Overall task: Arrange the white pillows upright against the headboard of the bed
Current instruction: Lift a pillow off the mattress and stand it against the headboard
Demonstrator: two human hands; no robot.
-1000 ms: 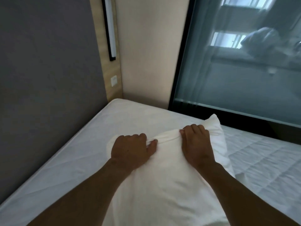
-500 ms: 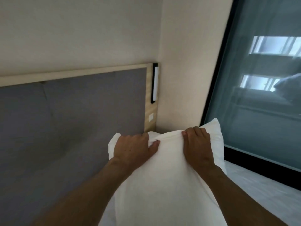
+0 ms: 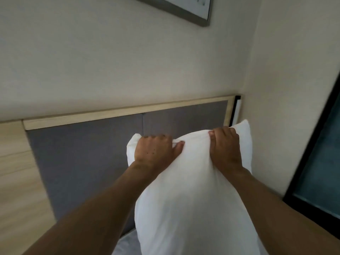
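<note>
Grey headboard [image 3: 88, 162] right behind the grip, picture frame [image 3: 184, 13] high above it. White pillow [image 3: 193, 190] up off the bed, left hand [image 3: 154, 150] and right hand [image 3: 225, 146] both clenched on its top edge, arms stretched forward

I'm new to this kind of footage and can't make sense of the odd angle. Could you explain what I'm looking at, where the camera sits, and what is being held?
There is no machine here: a person works with bare hands. The single picture comes from a wide-angle camera worn on the head, looking forward and down, so both forearms reach into view from below. The left hand and the right hand each have a closed grip on the top edge of one white pillow, which hangs lengthwise in front of the grey padded headboard with its pale wooden frame. A small patch of white bedding shows below. Above is a cream wall with a corner of a framed picture; a dark-framed glass panel stands at the right.
</note>
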